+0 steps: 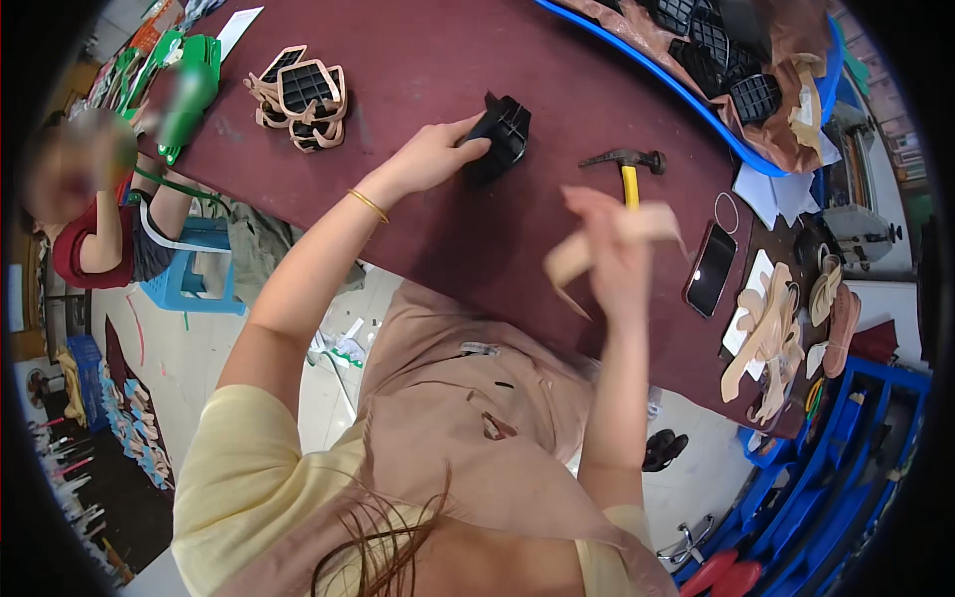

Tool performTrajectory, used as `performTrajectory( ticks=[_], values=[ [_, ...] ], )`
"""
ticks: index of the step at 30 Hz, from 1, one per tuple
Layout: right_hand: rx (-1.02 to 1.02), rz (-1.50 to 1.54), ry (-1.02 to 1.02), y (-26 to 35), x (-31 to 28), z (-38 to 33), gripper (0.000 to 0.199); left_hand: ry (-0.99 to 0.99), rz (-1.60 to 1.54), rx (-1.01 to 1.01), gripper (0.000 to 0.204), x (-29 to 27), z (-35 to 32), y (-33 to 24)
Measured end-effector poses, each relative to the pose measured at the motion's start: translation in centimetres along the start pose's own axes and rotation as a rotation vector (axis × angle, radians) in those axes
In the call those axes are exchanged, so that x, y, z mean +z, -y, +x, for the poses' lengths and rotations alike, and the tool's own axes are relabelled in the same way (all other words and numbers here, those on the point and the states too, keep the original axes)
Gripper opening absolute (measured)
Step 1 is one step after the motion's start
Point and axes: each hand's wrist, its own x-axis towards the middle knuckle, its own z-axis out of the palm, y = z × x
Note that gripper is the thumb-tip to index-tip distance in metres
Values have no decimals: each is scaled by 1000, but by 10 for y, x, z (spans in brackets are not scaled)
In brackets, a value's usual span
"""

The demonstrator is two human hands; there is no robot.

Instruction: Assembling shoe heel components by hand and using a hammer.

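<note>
1. Head view: grasping black block (505,137) in left hand (438,154), above table (418,60).
2. Grasping tan strip (569,263), motion-blurred, in right hand (614,244), apart from block.
3. Looks done on tan-rimmed pile (311,90); looks undone on block, bare of visible tan, and on pieces (756,98) in tub (748,157).

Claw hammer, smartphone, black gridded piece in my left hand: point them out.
Claw hammer (630,181), head view: yellow handle.
Smartphone (711,271), head view: dark screen.
Black gridded piece (511,135), head view: gridded side.

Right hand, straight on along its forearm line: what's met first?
Probably the hammer, just ahead of the right hand; blur and unclear height mean it might pass over instead.
</note>
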Motion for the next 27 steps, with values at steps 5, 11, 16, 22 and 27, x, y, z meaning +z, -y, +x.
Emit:
performTrajectory(
  ticks=[5, 11, 16, 22, 27],
  values=[
    [35, 54, 63, -25, 66, 41, 27, -299, -911, 48, 46, -4, 0, 47],
    [-66, 1030, 161, 26, -2, 47, 39, -520, -1320, 403, 38, -16, -42, 25],
    [31, 1174, 357, 89, 25, 53, 45, 242, -1381, -223, 43, 90, -65, -35],
    [398, 779, 289, 108, 57, -10, 31, 223, -1722, -231, 28, 160, -71, -61],
    [373, 456, -210, 61, 35, -66, 20, 129, -1731, -222, 23, 117, -53, -62]
  ],
)
